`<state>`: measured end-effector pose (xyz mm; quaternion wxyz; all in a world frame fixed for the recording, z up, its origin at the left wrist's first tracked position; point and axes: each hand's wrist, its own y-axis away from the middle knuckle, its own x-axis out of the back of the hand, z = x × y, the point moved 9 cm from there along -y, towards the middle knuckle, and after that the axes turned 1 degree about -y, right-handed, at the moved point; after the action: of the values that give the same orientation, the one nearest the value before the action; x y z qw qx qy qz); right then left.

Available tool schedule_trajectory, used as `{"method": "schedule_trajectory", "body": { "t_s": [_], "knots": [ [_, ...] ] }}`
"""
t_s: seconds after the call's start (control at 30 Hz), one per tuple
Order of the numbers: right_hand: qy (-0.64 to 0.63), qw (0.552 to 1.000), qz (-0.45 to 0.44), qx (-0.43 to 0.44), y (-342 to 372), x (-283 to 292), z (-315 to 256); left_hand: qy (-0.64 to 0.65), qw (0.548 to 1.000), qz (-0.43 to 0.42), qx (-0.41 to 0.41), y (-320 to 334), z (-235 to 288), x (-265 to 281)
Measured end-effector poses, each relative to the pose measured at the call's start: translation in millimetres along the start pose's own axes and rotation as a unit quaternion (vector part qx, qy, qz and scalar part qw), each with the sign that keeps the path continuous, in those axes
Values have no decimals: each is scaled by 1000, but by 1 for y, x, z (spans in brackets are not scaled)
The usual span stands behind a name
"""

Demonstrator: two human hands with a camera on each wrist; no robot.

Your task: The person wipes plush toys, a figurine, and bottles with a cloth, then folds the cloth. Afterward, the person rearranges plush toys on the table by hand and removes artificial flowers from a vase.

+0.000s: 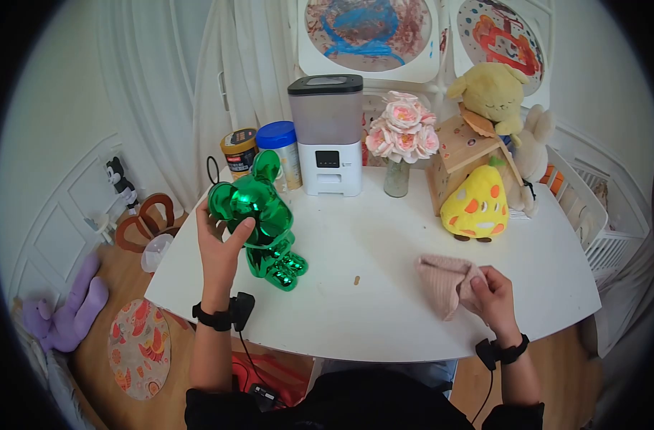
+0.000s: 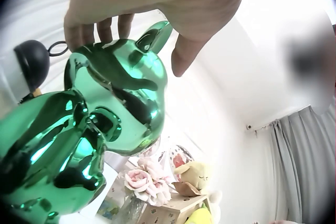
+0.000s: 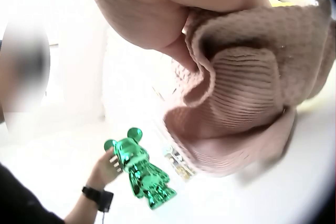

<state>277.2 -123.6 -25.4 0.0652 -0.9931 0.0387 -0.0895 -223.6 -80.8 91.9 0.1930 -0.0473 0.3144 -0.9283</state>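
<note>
A shiny green bear figurine (image 1: 268, 223) leans at a tilt over the left side of the white table (image 1: 370, 315). My left hand (image 1: 219, 249) grips its head, thumb on the near side and fingers around the ear. The left wrist view shows the fingertips behind the head (image 2: 118, 77) and the thumb apart from it on the other side. My right hand (image 1: 497, 299) pinches a pink ribbed cloth (image 1: 442, 278) near the table's right front. In the right wrist view the cloth (image 3: 241, 87) hangs in loose folds; part of the thumb is hidden behind its edge.
Behind the figurine stand a dark tub (image 1: 239, 147), a blue-lidded can (image 1: 277, 135) and a white-grey dispenser (image 1: 330, 136). Further right are pink flowers (image 1: 402, 129) in a glass vase, a wooden house (image 1: 465, 147) and a yellow plush toy (image 1: 477, 204). A small brown bit (image 1: 356, 280) lies mid-table.
</note>
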Motion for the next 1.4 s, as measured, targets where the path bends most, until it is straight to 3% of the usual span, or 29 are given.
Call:
{"method": "schedule_trajectory", "body": {
  "t_s": [0.03,0.07,0.13,0.23,0.3,0.4,0.53,0.6,0.73,0.8,1.0,1.13,1.27,1.3,1.33,1.37,1.4],
  "knots": [
    [-121,992,18,1,-5,8,-1,-12,999,-40,33,-3,-10,-8],
    [-120,992,31,1,-8,13,-7,-4,997,-54,55,-6,-20,-9],
    [-303,952,47,-24,-16,13,-17,25,991,-107,83,-9,-31,-17],
    [-360,931,38,-50,-24,8,-28,24,987,-129,88,-9,-43,-21],
    [-359,931,29,-58,-29,11,-19,15,996,-74,47,-9,-40,-16],
    [-442,891,-2,-109,-28,-4,-10,16,997,-71,38,-4,-32,-27],
    [-371,923,-70,-75,-27,-14,-22,43,995,-72,48,12,-30,-53],
    [-268,952,-145,14,-24,-20,-31,78,991,-94,62,20,-25,-76],
    [-206,974,-92,5,-24,-11,-36,85,983,-146,72,37,-17,-124],
    [-344,936,-2,-76,-26,7,-18,87,979,-175,62,42,-7,-147],
    [-409,910,45,-46,-21,52,-6,110,971,-202,69,51,-6,-176],
    [-473,879,69,14,-24,60,-42,105,966,-219,84,54,-9,-174],
    [-465,877,84,84,-32,25,-92,64,965,-247,56,38,-14,-168],
    [-458,881,80,92,-32,6,-107,79,968,-236,-7,27,-5,-166],
    [-434,892,58,108,-32,-17,-119,94,967,-227,-69,16,4,-164],
    [-409,903,36,123,-32,-37,-129,90,966,-231,-77,5,5,-166],
    [-314,937,-66,139,-32,-68,-133,81,946,-274,-151,0,18,-174]
  ]
}}
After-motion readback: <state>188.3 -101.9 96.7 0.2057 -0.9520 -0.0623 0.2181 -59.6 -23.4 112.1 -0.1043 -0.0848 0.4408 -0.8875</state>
